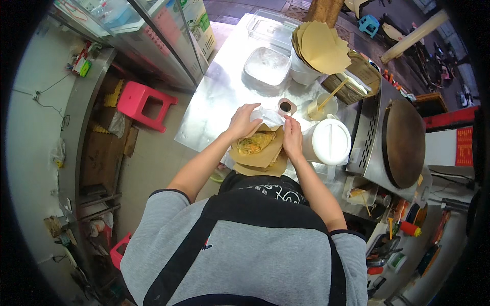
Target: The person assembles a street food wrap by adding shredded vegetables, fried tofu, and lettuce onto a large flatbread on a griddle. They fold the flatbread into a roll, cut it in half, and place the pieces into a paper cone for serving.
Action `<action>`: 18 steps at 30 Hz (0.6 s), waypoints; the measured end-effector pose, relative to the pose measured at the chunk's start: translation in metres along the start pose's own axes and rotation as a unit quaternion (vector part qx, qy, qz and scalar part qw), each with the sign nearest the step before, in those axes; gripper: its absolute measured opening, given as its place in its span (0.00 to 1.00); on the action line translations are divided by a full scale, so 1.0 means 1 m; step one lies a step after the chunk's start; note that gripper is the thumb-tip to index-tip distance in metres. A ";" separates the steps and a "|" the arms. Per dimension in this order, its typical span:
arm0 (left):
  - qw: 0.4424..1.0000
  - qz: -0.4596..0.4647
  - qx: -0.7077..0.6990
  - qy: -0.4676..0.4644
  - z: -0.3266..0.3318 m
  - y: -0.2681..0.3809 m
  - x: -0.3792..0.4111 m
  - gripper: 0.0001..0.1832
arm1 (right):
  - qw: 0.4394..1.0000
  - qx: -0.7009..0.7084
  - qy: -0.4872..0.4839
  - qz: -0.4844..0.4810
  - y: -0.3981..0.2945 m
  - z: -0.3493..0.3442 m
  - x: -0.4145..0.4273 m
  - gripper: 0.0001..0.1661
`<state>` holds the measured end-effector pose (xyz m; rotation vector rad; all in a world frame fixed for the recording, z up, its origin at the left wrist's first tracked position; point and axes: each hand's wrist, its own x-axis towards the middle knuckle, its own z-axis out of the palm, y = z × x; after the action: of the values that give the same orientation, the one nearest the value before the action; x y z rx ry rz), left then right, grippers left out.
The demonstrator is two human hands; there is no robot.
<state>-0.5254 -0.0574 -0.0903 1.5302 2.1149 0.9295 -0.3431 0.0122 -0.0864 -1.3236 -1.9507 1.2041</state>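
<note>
A folded, filled crepe (255,143) lies on brown kraft paper (273,151) at the near edge of the metal counter, close to my body. My left hand (245,121) is at the upper left of the paper, thumb towards the crepe. On the other side my right hand (293,138) rests along the paper's right edge. Between my fingertips is a crumpled, whitish translucent plastic bag (268,116); how firmly either hand grips it or the paper cannot be told. Just beyond stands a small cup of dark liquid (285,106).
A white-lidded pitcher (331,141) stands close to my right hand, with a tub with a wooden-handled brush (321,107) behind it. Farther back are a metal tray (267,65) and a bucket topped with brown paper sleeves (321,48). A round crepe griddle (404,143) is at the right.
</note>
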 end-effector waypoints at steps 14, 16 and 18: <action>0.915 0.050 -0.324 -0.236 -0.036 0.046 -0.054 0.08 | 0.987 -0.096 -0.052 -0.119 0.004 -0.006 -0.021 0.25; 0.911 0.017 -0.366 -0.192 -0.048 0.050 -0.058 0.08 | 0.987 -0.105 -0.040 -0.113 -0.001 -0.009 -0.031 0.25; 0.903 -0.009 -0.411 -0.123 -0.055 0.048 -0.059 0.07 | 0.989 -0.105 -0.021 -0.103 -0.005 -0.014 -0.045 0.24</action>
<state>-0.5067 -0.1197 -0.0231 1.0923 1.2765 1.3089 -0.3162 -0.0235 -0.0716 -1.1677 -2.2327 0.9572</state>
